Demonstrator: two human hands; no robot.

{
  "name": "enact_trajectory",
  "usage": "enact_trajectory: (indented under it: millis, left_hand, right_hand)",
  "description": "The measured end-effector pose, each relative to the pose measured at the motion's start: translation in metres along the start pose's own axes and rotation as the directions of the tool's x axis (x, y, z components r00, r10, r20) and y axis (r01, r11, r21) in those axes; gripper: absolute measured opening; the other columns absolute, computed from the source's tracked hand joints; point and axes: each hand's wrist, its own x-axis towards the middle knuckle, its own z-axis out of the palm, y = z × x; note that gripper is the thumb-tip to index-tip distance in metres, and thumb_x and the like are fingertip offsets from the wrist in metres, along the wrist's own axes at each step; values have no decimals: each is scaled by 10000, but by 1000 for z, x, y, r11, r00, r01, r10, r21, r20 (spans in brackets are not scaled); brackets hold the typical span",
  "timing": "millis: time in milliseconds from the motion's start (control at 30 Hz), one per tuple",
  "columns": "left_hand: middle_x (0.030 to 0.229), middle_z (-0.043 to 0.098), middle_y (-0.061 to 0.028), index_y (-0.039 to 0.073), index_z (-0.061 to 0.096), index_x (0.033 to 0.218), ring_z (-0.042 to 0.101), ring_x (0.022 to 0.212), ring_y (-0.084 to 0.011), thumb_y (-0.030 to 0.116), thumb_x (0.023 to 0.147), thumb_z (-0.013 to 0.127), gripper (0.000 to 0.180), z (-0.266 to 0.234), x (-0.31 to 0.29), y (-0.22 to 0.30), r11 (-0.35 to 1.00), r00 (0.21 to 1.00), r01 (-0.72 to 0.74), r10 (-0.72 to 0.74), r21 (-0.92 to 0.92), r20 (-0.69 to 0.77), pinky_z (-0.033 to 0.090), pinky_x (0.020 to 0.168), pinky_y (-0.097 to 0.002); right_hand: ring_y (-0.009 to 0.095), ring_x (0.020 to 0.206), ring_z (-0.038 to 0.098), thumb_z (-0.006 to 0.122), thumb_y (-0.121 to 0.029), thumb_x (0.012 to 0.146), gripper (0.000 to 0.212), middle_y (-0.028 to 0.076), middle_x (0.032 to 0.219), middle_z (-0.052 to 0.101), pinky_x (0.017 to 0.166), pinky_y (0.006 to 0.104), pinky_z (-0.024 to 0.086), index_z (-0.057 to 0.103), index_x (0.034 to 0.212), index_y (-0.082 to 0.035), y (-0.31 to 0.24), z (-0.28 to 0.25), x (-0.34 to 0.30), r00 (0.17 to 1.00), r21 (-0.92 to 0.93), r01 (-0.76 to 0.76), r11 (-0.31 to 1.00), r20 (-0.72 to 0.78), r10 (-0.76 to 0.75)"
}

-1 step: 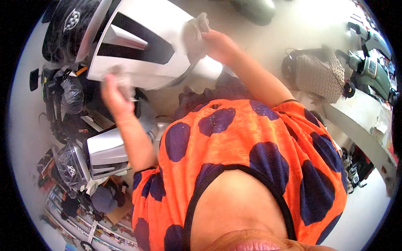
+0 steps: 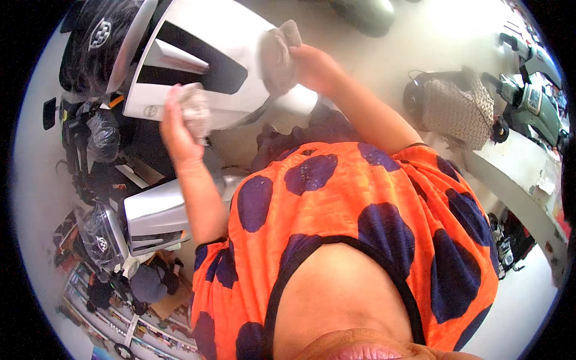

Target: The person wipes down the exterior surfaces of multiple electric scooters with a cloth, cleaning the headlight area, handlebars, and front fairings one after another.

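Note:
A white panel with black inset shapes, seemingly the body of a scooter, stands in front of me at the upper left. My left hand grips a crumpled light cloth against the panel's lower left part. At its right side, a second greyish cloth, blurred by motion, is held in my right hand. That cloth covers the panel's right edge. The fingers of both hands are partly hidden by the cloths.
Left of the panel is a black part in clear plastic wrap. Another silver-white scooter panel stands below it. To the right are a patterned covered seat, a pale ledge and a green scooter. A rounded dark object is at the top.
My left hand has shifted to the right and slightly up over the panel with its cloth. My right hand and its cloth have barely moved.

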Motion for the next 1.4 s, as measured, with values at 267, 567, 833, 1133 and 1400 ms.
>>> enact_trajectory:
  millis: [267, 567, 833, 1133, 1400]
  left_hand:
    - [941, 613, -83, -19, 596, 987, 570, 883, -184, 349, 859, 566, 391, 115, -9, -38, 754, 931, -193, -60, 628, 359, 428, 828, -317]
    - [864, 621, -60, -11, 590, 929, 583, 798, -130, 157, 808, 611, 209, 141, -20, -33, 966, 930, 122, -192, 230, 312, 467, 724, -252]
    - [853, 627, -67, 6, 603, 886, 600, 761, -128, 107, 805, 543, 142, 101, -17, -14, 907, 913, 292, -171, -302, 370, 495, 672, -260]
    - [955, 622, -104, -9, 562, 1050, 609, 819, -163, 149, 795, 646, 311, 55, 4, -17, 925, 864, 304, -167, -228, 475, 509, 728, -278]
    - [1162, 543, -189, -20, 487, 1167, 538, 1075, -267, 68, 764, 654, 445, 26, 33, 18, 960, 960, 72, 8, -272, 280, 440, 930, -362]
  right_hand:
    - [319, 1047, 543, 337, -267, 927, 452, 199, 1195, 511, 943, 441, 404, 376, 1270, 25, -56, 33, -28, 979, -72, -124, 990, -173, 110]
    - [159, 915, 562, 520, -307, 878, 375, 98, 1003, 601, 789, 282, 460, 575, 1036, 29, -59, 35, -33, 985, -533, -146, 833, -152, 75]
    - [202, 1044, 520, 693, -317, 762, 674, 129, 1121, 561, 894, 325, 409, 403, 1289, -13, -48, 40, -28, 970, -855, -115, 507, -206, -128]
    - [155, 1008, 532, 622, -268, 816, 462, 71, 1076, 592, 913, 320, 390, 510, 1181, -7, -5, 64, -10, 986, -867, -132, 480, -63, 157]
    - [236, 948, 595, 441, -100, 849, 345, 101, 1014, 592, 832, 395, 480, 469, 1181, -11, -24, 29, 18, 951, -591, 192, 783, -85, -298]
